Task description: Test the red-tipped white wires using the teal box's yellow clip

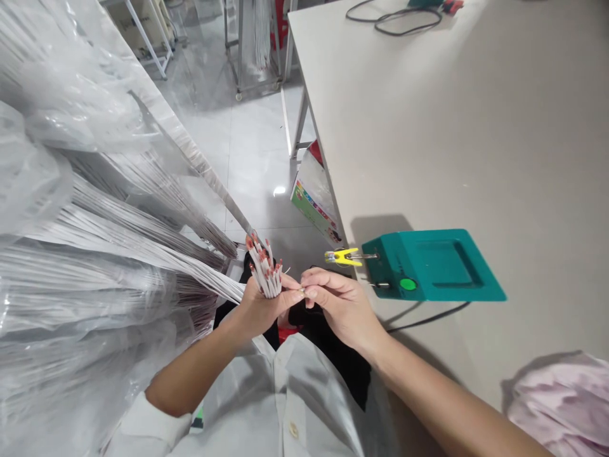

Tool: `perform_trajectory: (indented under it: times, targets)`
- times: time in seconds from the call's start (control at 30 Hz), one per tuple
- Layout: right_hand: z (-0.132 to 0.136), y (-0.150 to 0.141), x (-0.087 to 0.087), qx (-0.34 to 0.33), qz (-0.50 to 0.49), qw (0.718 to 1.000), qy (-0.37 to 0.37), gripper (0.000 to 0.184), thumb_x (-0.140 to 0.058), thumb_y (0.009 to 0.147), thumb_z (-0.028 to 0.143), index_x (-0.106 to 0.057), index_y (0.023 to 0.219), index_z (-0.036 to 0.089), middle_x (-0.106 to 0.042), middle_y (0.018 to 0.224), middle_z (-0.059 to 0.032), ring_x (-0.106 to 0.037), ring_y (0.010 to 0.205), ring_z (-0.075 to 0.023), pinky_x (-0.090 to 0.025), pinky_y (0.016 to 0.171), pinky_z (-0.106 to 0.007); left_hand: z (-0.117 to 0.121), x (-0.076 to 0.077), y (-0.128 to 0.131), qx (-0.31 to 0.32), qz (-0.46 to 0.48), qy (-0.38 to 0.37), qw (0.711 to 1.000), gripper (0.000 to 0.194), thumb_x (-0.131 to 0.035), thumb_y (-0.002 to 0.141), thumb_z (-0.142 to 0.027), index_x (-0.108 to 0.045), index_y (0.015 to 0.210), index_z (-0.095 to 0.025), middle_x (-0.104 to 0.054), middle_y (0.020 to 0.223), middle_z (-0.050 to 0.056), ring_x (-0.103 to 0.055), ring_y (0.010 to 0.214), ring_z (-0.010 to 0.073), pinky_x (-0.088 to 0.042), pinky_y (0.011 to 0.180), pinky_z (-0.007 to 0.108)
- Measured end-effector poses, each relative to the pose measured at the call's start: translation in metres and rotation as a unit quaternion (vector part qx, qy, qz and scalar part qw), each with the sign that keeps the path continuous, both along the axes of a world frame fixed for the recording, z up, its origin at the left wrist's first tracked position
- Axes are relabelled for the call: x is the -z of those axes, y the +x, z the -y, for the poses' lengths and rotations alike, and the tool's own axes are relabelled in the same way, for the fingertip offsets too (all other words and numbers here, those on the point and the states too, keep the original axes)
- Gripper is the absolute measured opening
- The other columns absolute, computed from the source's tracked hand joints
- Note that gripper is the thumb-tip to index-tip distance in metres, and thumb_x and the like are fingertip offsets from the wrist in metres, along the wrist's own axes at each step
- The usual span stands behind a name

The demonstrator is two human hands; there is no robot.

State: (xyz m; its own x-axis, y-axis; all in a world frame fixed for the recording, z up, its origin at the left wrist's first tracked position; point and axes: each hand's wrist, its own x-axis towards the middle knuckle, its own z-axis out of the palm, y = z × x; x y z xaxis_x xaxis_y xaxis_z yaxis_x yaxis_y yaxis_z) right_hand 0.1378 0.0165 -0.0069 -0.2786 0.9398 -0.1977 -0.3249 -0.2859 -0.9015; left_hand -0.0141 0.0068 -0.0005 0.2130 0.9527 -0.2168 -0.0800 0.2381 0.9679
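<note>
My left hand (264,304) is wrapped round a bundle of white wires (266,273), whose ends are reddish-copper and point up and away from me. The wires trail off to the left toward the hanging bunches. My right hand (340,301) meets the left thumb and pinches at its tip; the tiny thing between the fingertips is too small to make out. Just right of my hands, at the table edge, stands a teal box (442,263) with a green button and two metal prongs. A yellow clip (343,256) grips the upper prong.
Bunches of white wires (118,241) wrapped in clear plastic fill the left side. The pale table (451,139) spans the right, with a black cable (404,28) at its far end and pink cloth (561,403) near me. A printed carton (314,203) stands below the table edge.
</note>
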Motion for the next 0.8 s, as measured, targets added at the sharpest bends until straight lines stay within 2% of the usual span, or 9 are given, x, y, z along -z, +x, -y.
perform_trajectory:
  times: [0.13,0.27,0.33,0.43,0.57,0.73,0.8]
  targets:
    - [0.008,-0.012,0.005,0.054,-0.065,0.992,-0.096,0.014,-0.078,0.06,0.033,-0.072,0.068,0.023,-0.062,0.074,0.0018,-0.048,0.047,-0.0037,-0.041,0.042,-0.018,0.003,-0.005,0.003,-0.022,0.027,-0.003,0.999,0.022,-0.063,0.073,-0.036,-0.064,0.07,-0.014,-0.06,0.061,0.001,-0.044,0.043,0.0057,-0.034,0.042,0.02]
    - [0.009,-0.016,0.007,0.062,-0.074,0.99,-0.1,0.015,-0.076,0.062,0.036,-0.072,0.07,0.024,-0.057,0.061,0.0037,-0.045,0.046,-0.0037,-0.04,0.045,-0.018,0.003,-0.013,0.006,-0.035,0.025,-0.003,0.999,0.021,-0.062,0.075,-0.033,-0.062,0.067,-0.014,-0.055,0.051,-0.001,-0.045,0.045,0.0072,-0.036,0.044,0.02]
    - [0.009,-0.014,0.009,0.068,-0.042,0.995,-0.062,0.012,-0.073,0.067,0.035,-0.071,0.072,0.024,-0.057,0.064,0.0031,-0.045,0.048,-0.0046,-0.041,0.046,-0.019,0.003,-0.013,0.007,-0.036,0.01,0.001,0.999,0.022,-0.061,0.076,-0.033,-0.062,0.065,-0.014,-0.051,0.049,-0.002,-0.043,0.044,0.0069,-0.035,0.045,0.021]
    - [0.007,-0.008,0.008,0.088,0.063,0.993,0.041,0.007,-0.069,0.071,0.03,-0.071,0.073,0.023,-0.06,0.074,0.0004,-0.051,0.057,-0.0081,-0.046,0.053,-0.023,0.003,-0.007,0.006,-0.03,-0.018,0.014,0.999,0.022,-0.059,0.077,-0.033,-0.064,0.068,-0.013,-0.048,0.047,-0.004,-0.04,0.043,0.0061,-0.033,0.045,0.021]
    - [0.007,-0.003,0.002,0.113,0.186,0.963,0.157,0.004,-0.064,0.076,0.026,-0.068,0.074,0.024,-0.059,0.076,-0.0017,-0.058,0.067,-0.0132,-0.049,0.057,-0.026,0.005,0.002,0.005,-0.033,-0.058,0.013,0.998,0.023,-0.06,0.076,-0.035,-0.066,0.073,-0.014,-0.049,0.051,-0.003,-0.041,0.045,0.0068,-0.032,0.044,0.022]
    - [0.008,-0.002,-0.004,0.112,0.256,0.935,0.218,0.009,-0.057,0.08,0.023,-0.063,0.074,0.022,-0.057,0.074,-0.0022,-0.058,0.063,-0.0136,-0.048,0.053,-0.027,0.007,0.001,0.007,-0.033,-0.121,-0.008,0.992,0.021,-0.057,0.077,-0.033,-0.067,0.071,-0.014,-0.043,0.046,-0.004,-0.04,0.044,0.0074,-0.031,0.044,0.021]
    - [0.007,-0.002,-0.003,0.117,0.292,0.914,0.257,0.01,-0.056,0.08,0.021,-0.061,0.072,0.021,-0.056,0.072,-0.002,-0.056,0.061,-0.0131,-0.048,0.053,-0.027,0.008,-0.001,0.009,-0.043,-0.135,-0.003,0.99,0.021,-0.057,0.077,-0.032,-0.067,0.074,-0.015,-0.044,0.047,-0.004,-0.041,0.045,0.0077,-0.032,0.044,0.021]
